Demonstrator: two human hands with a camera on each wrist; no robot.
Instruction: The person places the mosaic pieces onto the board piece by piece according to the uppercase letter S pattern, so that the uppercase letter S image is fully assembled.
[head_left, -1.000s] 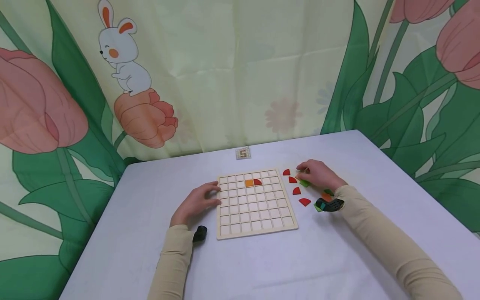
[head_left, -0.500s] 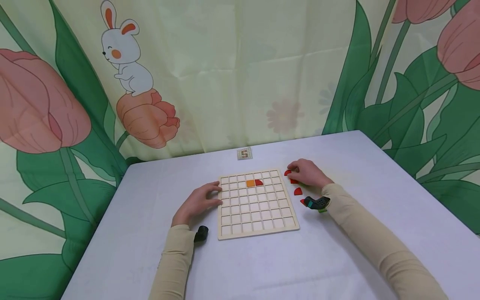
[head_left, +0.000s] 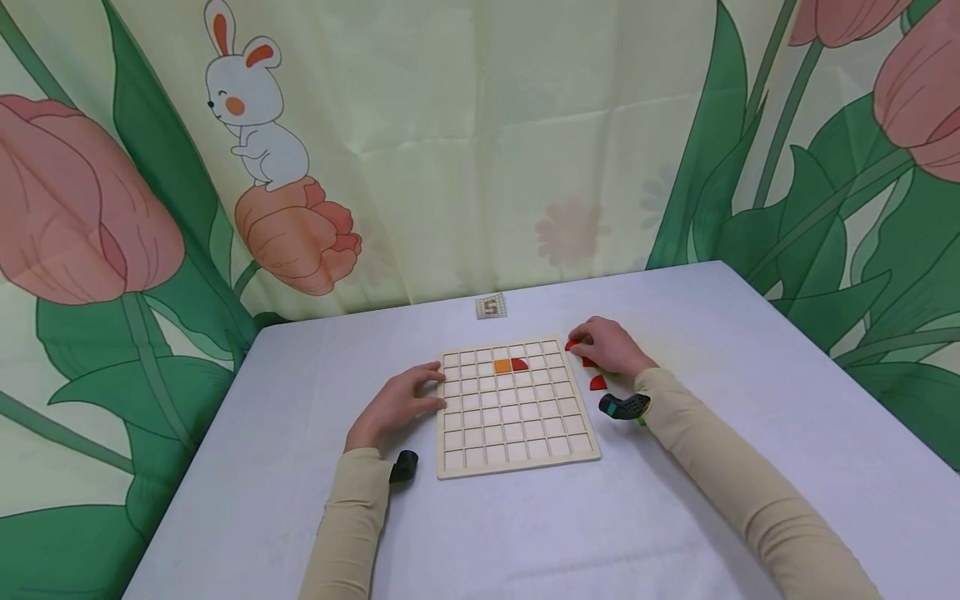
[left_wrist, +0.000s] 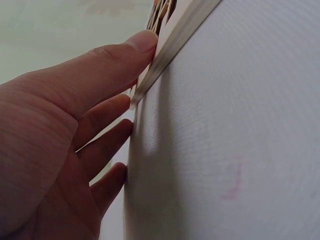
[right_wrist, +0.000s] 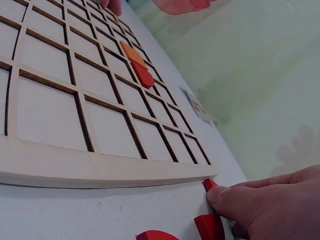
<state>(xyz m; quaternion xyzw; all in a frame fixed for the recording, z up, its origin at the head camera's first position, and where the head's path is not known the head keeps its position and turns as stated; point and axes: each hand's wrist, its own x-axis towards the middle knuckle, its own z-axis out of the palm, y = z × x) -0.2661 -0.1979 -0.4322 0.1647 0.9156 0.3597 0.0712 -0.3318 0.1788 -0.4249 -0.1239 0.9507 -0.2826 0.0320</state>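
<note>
A wooden grid board (head_left: 517, 469) lies on the table with an orange square tile (head_left: 502, 367) and a red quarter-circle tile (head_left: 520, 364) side by side in its cells. My left hand (head_left: 401, 400) rests at the board's left edge, thumb and fingertips touching the rim. Just off the board's far right corner, my right hand (head_left: 611, 346) pinches another red quarter-circle tile (right_wrist: 209, 184) between thumb and fingers, low at the table. More red quarter-circles, including a near red tile (head_left: 597, 383), lie beside the board, partly hidden by that hand and its wrist camera.
A small card (head_left: 491, 306) with a gridded pattern lies behind the board, near the table's far edge. A bit of a green piece (head_left: 641, 422) shows beneath the right wrist. A printed curtain (head_left: 420, 167) hangs behind the table.
My right hand has moved left from the green and orange pieces to the farthest red quarter-circle and taken hold of it. The left hand stays at the board's edge.
</note>
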